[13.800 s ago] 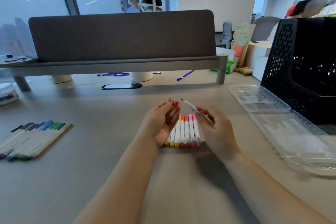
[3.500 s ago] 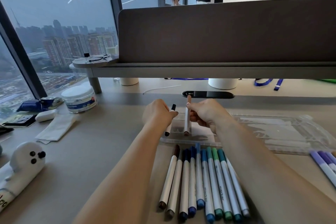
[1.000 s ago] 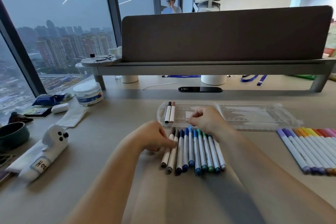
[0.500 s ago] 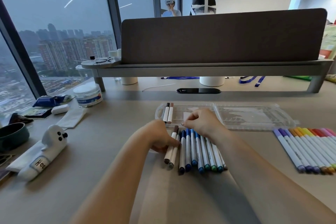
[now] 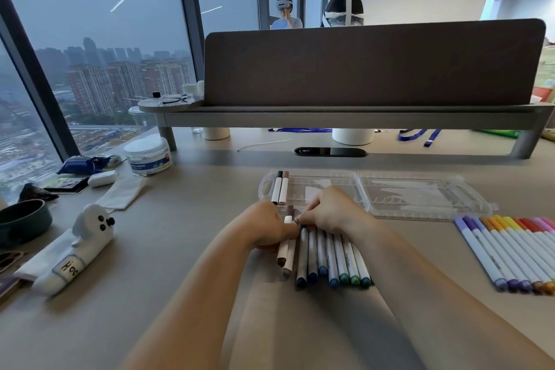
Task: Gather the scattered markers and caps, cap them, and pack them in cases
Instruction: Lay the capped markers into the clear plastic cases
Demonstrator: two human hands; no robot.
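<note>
A row of capped blue and green markers (image 5: pixel 333 258) lies on the desk in front of me. My left hand (image 5: pixel 267 228) grips two brown markers (image 5: pixel 285 252) at the row's left end, with their far ends raised a little. Fingertips of my right hand (image 5: pixel 333 213) pinch the top of one of them; the hand hides the far ends of the row. Just beyond, an open clear plastic case (image 5: pixel 420 198) holds a black and a brown marker (image 5: pixel 280 188) in its left half. A second row of purple, orange and pink markers (image 5: pixel 510 249) lies to the right.
A white seal-shaped pouch (image 5: pixel 75 246), a dark bowl (image 5: pixel 21 219), a folded cloth (image 5: pixel 123 194) and a white tub (image 5: pixel 148 155) sit on the left. A raised desk shelf (image 5: pixel 345 117) with a grey screen crosses the back.
My left hand has closed round the two brown markers at the row's left end and lifted them slightly. My right hand has come over to their top ends.
</note>
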